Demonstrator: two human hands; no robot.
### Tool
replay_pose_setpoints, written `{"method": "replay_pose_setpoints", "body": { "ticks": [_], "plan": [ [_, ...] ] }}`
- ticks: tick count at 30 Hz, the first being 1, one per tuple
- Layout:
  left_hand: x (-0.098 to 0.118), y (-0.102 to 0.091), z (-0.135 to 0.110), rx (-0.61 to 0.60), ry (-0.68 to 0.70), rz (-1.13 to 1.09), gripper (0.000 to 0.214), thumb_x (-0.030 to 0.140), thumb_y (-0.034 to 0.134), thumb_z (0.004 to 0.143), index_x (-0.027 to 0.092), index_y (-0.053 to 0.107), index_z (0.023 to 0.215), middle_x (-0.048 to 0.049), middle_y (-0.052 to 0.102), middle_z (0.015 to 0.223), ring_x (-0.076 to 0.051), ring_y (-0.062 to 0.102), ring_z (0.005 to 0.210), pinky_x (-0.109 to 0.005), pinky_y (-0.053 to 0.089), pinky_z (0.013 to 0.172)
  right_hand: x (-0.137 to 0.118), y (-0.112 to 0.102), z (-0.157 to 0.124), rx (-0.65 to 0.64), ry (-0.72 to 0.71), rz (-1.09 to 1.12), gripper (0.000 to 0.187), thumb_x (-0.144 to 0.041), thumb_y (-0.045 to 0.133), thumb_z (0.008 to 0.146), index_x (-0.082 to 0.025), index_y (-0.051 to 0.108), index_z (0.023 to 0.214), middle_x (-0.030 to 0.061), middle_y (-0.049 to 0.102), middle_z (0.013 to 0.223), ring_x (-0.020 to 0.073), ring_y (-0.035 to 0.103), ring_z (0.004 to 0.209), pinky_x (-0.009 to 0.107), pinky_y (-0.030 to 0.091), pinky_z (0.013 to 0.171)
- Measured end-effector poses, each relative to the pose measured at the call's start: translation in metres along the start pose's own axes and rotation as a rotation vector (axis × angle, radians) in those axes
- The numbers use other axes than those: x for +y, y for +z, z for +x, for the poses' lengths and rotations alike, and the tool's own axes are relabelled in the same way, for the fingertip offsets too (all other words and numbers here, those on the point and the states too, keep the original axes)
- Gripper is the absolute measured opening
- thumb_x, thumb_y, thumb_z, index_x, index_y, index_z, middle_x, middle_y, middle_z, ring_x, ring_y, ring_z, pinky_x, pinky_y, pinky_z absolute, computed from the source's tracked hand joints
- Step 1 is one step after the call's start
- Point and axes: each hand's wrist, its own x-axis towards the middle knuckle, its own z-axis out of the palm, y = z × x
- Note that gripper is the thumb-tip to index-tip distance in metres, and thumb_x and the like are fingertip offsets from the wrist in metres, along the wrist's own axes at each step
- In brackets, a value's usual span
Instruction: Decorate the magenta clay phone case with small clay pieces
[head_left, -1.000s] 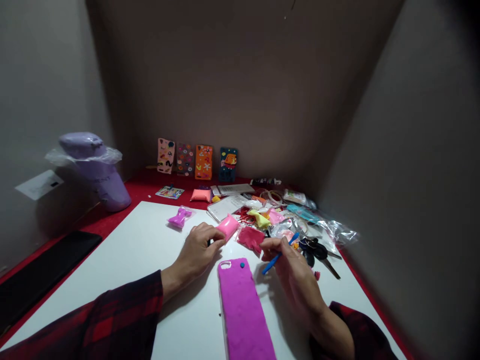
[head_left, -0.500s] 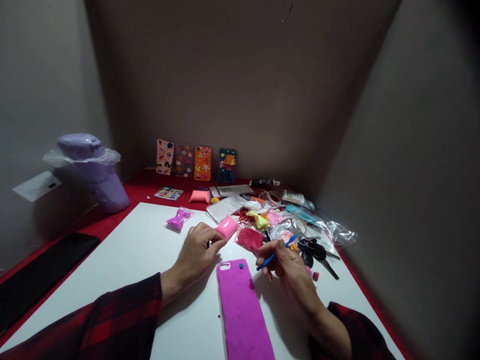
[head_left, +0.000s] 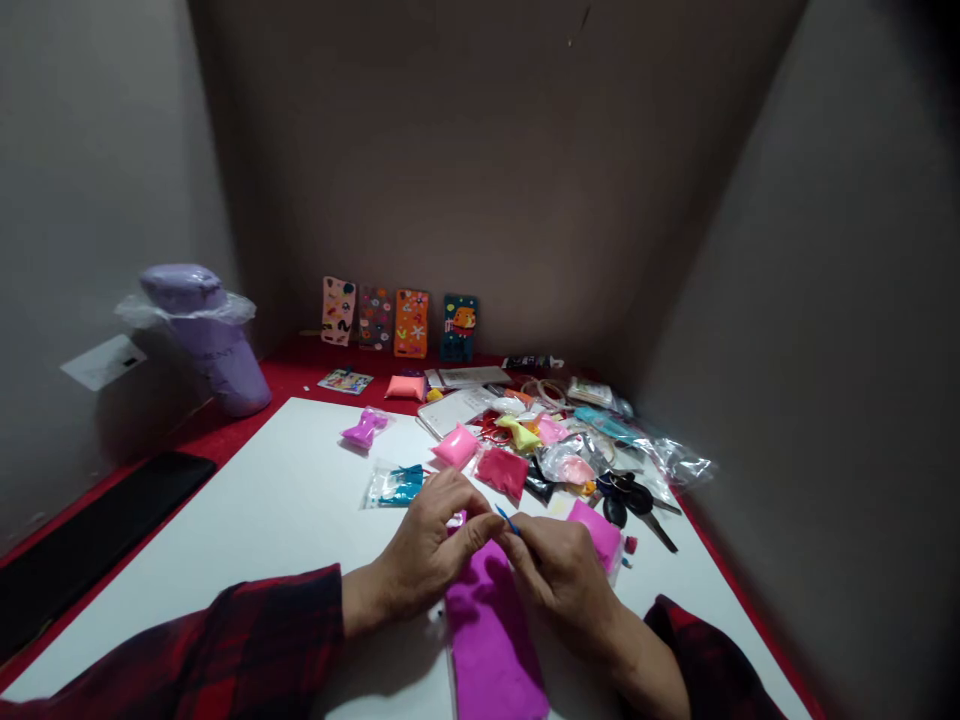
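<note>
A phone case covered in magenta clay point(head_left: 491, 640) lies lengthwise on the white board point(head_left: 285, 510) in front of me. My left hand point(head_left: 435, 550) and my right hand point(head_left: 559, 575) meet over the case's far end, fingertips pinched together. A thin blue modelling tool point(head_left: 507, 519) sticks up from my right hand's fingers. My left hand's fingers are closed in a pinch; what they pinch is hidden. A clear bag with teal clay point(head_left: 397, 484) lies just beyond my left hand.
Small clay bags, pink point(head_left: 455, 446), red point(head_left: 501, 470) and purple point(head_left: 363, 429), lie beyond, with scissors and keys point(head_left: 634, 500) at right. Several decorated phone cases point(head_left: 409, 323) lean on the back wall. A lilac container point(head_left: 214, 345) stands at left beside a black pad point(head_left: 97, 535).
Both hands have drawn back and together over the magenta case's far end. My left hand left the pink bag, and a teal clay bag now shows where it was.
</note>
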Motion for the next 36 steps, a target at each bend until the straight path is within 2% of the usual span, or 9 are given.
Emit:
{"method": "replay_pose_setpoints", "body": {
  "ticks": [4, 8, 14, 20, 25, 30, 33, 36],
  "plan": [
    [0.006, 0.002, -0.002, -0.012, -0.060, 0.037, 0.030, 0.031, 0.045, 0.093, 0.018, 0.049, 0.066, -0.0002, 0.050, 0.070, -0.016, 0.045, 0.071, -0.029, 0.034, 0.070, -0.001, 0.001, -0.003, 0.012, -0.111, -0.123, 0.029, -0.023, 0.043, 0.093, -0.015, 0.060, 0.072, 0.0035, 0.060, 0.058, 0.0141, 0.055, 0.052, 0.025, 0.031, 0.052],
    [0.006, -0.002, -0.001, 0.037, -0.105, 0.083, 0.033, 0.029, 0.038, 0.095, 0.018, 0.043, 0.064, 0.0007, 0.046, 0.068, -0.015, 0.043, 0.069, -0.029, 0.033, 0.068, -0.003, 0.001, -0.002, 0.081, -0.095, -0.089, 0.016, -0.025, 0.049, 0.092, -0.014, 0.062, 0.091, 0.0054, 0.065, 0.069, 0.0166, 0.060, 0.060, 0.025, 0.037, 0.056],
    [-0.004, -0.010, 0.003, 0.167, -0.159, 0.069, 0.038, 0.030, 0.038, 0.095, 0.019, 0.039, 0.059, 0.0030, 0.043, 0.060, -0.013, 0.041, 0.060, -0.027, 0.031, 0.064, 0.000, 0.003, 0.002, 0.117, -0.145, -0.067, 0.010, -0.018, 0.051, 0.091, -0.014, 0.059, 0.086, 0.0058, 0.063, 0.070, 0.0171, 0.058, 0.063, 0.027, 0.040, 0.058],
    [-0.004, -0.013, 0.001, 0.220, -0.195, 0.059, 0.038, 0.032, 0.040, 0.093, 0.018, 0.041, 0.058, 0.0028, 0.044, 0.059, -0.013, 0.042, 0.060, -0.026, 0.031, 0.062, 0.006, 0.006, 0.002, 0.167, -0.191, -0.106, 0.009, -0.014, 0.053, 0.090, -0.014, 0.059, 0.097, 0.0070, 0.063, 0.075, 0.0186, 0.058, 0.068, 0.029, 0.043, 0.061],
    [-0.006, -0.012, 0.001, 0.252, -0.261, -0.033, 0.041, 0.036, 0.041, 0.091, 0.019, 0.039, 0.054, 0.0037, 0.039, 0.055, -0.012, 0.037, 0.054, -0.025, 0.030, 0.056, 0.007, 0.003, 0.001, 0.193, -0.207, -0.120, 0.008, -0.013, 0.051, 0.091, -0.014, 0.059, 0.093, 0.0072, 0.062, 0.074, 0.0184, 0.058, 0.066, 0.029, 0.043, 0.059],
    [-0.006, -0.012, 0.001, 0.270, -0.290, -0.142, 0.043, 0.038, 0.040, 0.092, 0.020, 0.038, 0.054, 0.0046, 0.036, 0.052, -0.011, 0.035, 0.051, -0.025, 0.030, 0.053, 0.011, 0.001, 0.004, 0.221, -0.181, -0.111, 0.011, -0.012, 0.048, 0.092, -0.015, 0.058, 0.090, 0.0070, 0.063, 0.074, 0.0183, 0.058, 0.066, 0.029, 0.043, 0.059],
    [-0.006, -0.012, 0.000, 0.259, -0.267, -0.135, 0.042, 0.038, 0.041, 0.092, 0.019, 0.041, 0.055, 0.0040, 0.038, 0.055, -0.011, 0.036, 0.053, -0.025, 0.031, 0.054, 0.014, 0.000, 0.006, 0.225, -0.151, -0.019, 0.010, -0.013, 0.048, 0.092, -0.016, 0.058, 0.092, 0.0057, 0.063, 0.074, 0.0172, 0.058, 0.065, 0.028, 0.044, 0.058],
    [-0.007, -0.011, -0.001, 0.236, -0.254, -0.129, 0.042, 0.037, 0.041, 0.093, 0.019, 0.041, 0.056, 0.0035, 0.039, 0.056, -0.011, 0.037, 0.054, -0.024, 0.031, 0.055, 0.016, -0.001, 0.005, 0.221, -0.047, 0.108, 0.011, -0.015, 0.049, 0.092, -0.017, 0.059, 0.095, 0.0012, 0.058, 0.066, 0.0137, 0.054, 0.056, 0.025, 0.043, 0.053]
  ]
}}
